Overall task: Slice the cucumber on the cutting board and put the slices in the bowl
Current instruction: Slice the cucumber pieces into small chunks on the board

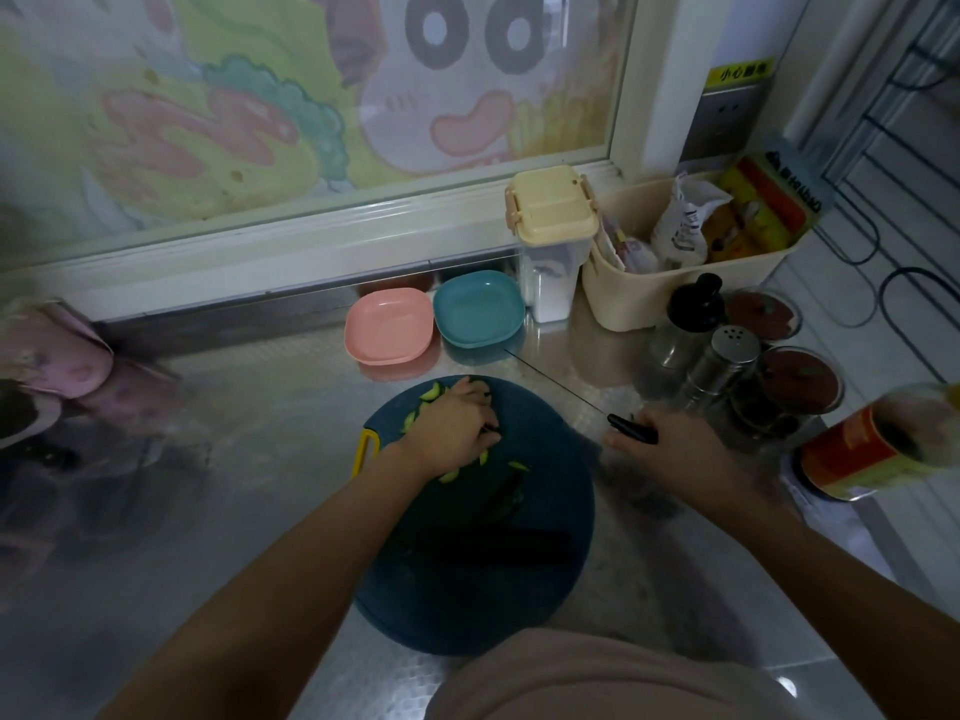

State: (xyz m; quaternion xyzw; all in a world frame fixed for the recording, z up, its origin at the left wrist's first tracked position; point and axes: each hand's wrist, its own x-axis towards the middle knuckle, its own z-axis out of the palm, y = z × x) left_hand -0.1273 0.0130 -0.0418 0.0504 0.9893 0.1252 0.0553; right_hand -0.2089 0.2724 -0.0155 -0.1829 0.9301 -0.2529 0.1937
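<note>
A round dark-blue cutting board (pixel 483 579) lies on the steel counter in front of me. Several pale green cucumber slices (pixel 431 394) are scattered on its far part. My left hand (pixel 457 428) rests over the slices with its fingers curled down on them. A dark uncut cucumber piece (pixel 506 498) lies just behind that hand. My right hand (pixel 670 444) grips the black handle of a knife (pixel 631 428) to the right of the board, its thin blade pointing toward the blue bowl (pixel 478 309). A pink bowl (pixel 388 325) sits beside the blue one; both hold nothing.
A beige-lidded clear container (pixel 550 241) and a cream basket of packets (pixel 691 267) stand at the back right. Spice jars and a shaker (pixel 727 361) crowd the right side, with an orange can (pixel 857 449) near the edge. A pink object (pixel 57 350) sits far left.
</note>
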